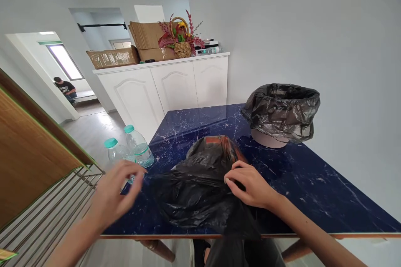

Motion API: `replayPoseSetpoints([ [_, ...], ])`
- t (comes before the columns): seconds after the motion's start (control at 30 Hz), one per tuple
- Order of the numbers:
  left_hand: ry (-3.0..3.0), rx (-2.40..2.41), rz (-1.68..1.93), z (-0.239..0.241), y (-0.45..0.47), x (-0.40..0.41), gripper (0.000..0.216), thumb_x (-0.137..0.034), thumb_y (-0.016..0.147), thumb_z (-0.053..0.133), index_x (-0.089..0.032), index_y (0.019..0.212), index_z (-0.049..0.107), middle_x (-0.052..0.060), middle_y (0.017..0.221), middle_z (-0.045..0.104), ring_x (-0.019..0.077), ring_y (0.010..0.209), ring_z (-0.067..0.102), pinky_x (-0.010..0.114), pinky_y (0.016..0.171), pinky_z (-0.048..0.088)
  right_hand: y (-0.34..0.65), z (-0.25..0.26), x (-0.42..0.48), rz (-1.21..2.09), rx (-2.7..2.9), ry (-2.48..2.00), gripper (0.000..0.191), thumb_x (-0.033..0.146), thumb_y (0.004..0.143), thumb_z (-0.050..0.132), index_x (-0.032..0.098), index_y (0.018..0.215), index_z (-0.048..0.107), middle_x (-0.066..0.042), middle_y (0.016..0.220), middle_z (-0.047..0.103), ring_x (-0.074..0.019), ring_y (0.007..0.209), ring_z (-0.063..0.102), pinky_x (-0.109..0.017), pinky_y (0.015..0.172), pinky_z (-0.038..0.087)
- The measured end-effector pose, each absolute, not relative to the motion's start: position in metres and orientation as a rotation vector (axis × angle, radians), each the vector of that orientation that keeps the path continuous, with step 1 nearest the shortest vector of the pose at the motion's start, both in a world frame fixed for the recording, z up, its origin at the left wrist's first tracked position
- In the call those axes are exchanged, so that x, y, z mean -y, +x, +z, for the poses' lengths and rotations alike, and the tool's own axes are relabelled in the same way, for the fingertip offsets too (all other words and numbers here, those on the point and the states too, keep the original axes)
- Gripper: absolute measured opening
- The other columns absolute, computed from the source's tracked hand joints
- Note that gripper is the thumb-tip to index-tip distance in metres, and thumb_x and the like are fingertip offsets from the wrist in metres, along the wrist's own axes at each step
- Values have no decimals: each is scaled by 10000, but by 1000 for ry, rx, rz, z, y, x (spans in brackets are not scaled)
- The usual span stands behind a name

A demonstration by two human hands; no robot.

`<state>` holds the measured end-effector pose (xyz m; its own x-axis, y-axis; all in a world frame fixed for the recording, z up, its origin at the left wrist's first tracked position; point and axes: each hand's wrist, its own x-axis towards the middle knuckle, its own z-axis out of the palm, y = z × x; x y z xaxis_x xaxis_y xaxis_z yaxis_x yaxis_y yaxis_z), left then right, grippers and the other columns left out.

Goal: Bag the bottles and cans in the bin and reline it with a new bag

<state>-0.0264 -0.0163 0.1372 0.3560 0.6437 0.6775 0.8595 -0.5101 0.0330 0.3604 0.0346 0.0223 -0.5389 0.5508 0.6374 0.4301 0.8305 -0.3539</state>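
Note:
A filled black rubbish bag (200, 183) lies on the dark blue marble table (313, 183), with something orange showing at its top. My right hand (250, 185) rests on the bag, fingers curled and pinching the plastic. My left hand (114, 194) hovers at the table's left edge, blurred, fingers spread and holding nothing. It is right in front of two small water bottles (138, 146) with teal caps.
A small bin lined with a black bag (280, 112) stands at the table's back right by the wall. A white cabinet (166, 87) behind holds cardboard boxes and a flower basket. A wire rack (46, 212) sits at left. A person sits in the far doorway.

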Motion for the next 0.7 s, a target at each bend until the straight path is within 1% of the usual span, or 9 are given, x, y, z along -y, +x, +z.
replayPoseSetpoints([
  [0.1, -2843, 1185, -673, 114, 23, 21, 163, -241, 1053, 521, -273, 1160, 639, 71, 1140, 745, 236, 1090, 694, 387, 989, 561, 363, 34, -22, 164, 2416, -772, 291, 274, 1077, 511, 247, 822, 648, 34, 672, 687, -143, 573, 587, -326, 726, 463],
  [0.17, -3107, 1041, -476, 97, 54, 17, 207, -229, 1088, 478, -268, 1225, 628, 73, 1215, 745, 219, 1165, 690, 370, 1049, 553, 365, 40, -14, 94, 2509, -798, 310, 284, 1084, 516, 245, 807, 652, 30, 673, 687, -145, 586, 611, -323, 657, 409],
  [0.27, -3151, 908, -371, 70, 86, 1, 283, -240, 1105, 468, -243, 1359, 593, 89, 1303, 736, 219, 1247, 684, 389, 1117, 540, 370, 45, -2, -29, 2615, -774, 293, 293, 1083, 531, 248, 829, 670, 22, 694, 695, -145, 585, 612, -329, 623, 368],
  [0.33, -2991, 899, -362, 56, 98, -16, 320, -260, 1104, 474, -204, 1391, 602, 118, 1360, 725, 258, 1353, 640, 470, 1211, 478, 376, 46, 4, -111, 2656, -766, 259, 285, 1071, 548, 250, 848, 675, 16, 717, 701, -147, 583, 605, -333, 649, 387],
  [0.4, -2770, 959, -361, 48, 105, -35, 355, -272, 1109, 447, -149, 1380, 641, 164, 1405, 707, 319, 1464, 557, 572, 1288, 370, 383, 45, 8, -192, 2663, -797, 216, 253, 1050, 564, 245, 862, 671, 0, 767, 719, -159, 615, 629, -352, 726, 428],
  [0.5, -2472, 1102, -357, 52, 116, -64, 404, -268, 1111, 402, -101, 1287, 725, 209, 1385, 710, 404, 1582, 386, 688, 1323, 214, 393, 46, 8, -323, 2606, -923, 167, 205, 1032, 557, 224, 922, 681, -62, 932, 764, -202, 711, 693, -418, 873, 453],
  [0.6, -2331, 1202, -390, 66, 132, -87, 429, -261, 1102, 400, -105, 1109, 800, 226, 1325, 731, 438, 1637, 234, 741, 1319, 134, 399, 48, 3, -449, 2477, -1090, 175, 220, 1046, 533, 195, 1109, 695, -141, 1161, 759, -244, 785, 721, -483, 955, 435],
  [0.67, -2316, 1242, -439, 78, 143, -96, 433, -258, 1094, 416, -107, 1039, 818, 233, 1311, 734, 442, 1648, 189, 751, 1319, 113, 401, 51, -2, -481, 2387, -1182, 208, 242, 1057, 530, 187, 1197, 675, -157, 1206, 746, -258, 815, 723, -509, 991, 416],
  [0.7, -2318, 1255, -464, 84, 148, -97, 419, -256, 1085, 433, -108, 1029, 821, 232, 1313, 733, 446, 1649, 180, 755, 1318, 103, 402, 53, -5, -488, 2346, -1222, 205, 250, 1061, 532, 189, 1200, 669, -153, 1193, 749, -259, 813, 718, -522, 1008, 407],
])
